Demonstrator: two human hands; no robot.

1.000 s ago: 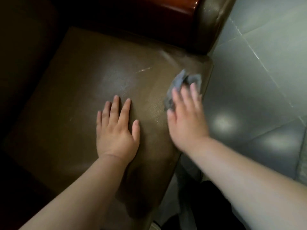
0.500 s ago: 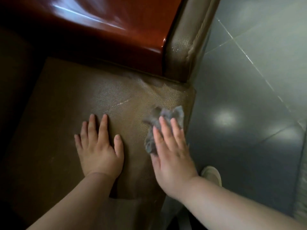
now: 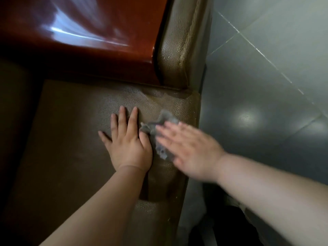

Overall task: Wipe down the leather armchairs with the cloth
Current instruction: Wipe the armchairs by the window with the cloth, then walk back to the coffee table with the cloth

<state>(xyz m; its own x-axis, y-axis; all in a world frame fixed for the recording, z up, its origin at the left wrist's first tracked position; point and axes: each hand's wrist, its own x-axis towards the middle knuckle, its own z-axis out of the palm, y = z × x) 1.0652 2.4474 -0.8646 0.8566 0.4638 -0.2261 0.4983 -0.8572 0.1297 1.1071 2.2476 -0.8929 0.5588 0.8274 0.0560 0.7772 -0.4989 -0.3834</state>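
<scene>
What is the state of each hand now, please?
Left hand: open, flat on the seat cushion.
Right hand: open, fingers straight, pressing the cloth.

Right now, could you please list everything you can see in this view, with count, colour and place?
brown leather seat cushion: one, brown, filling the lower left, under both hands.
brown leather armrest with stitched seam: one, tan-brown, upper middle, at the seat's far right corner.
glossy reddish-brown wooden panel: one, red-brown, upper left, beyond the seat.
crumpled grey cloth: one, grey, on the seat near its right edge, under the right hand's fingers.
grey tiled floor: grey, with pale grout lines and light reflections, right side.
left hand: one, lying flat on the seat, fingers straight, beside the cloth.
right hand: one, motion-blurred, fingers straight, pressing on the cloth.
</scene>
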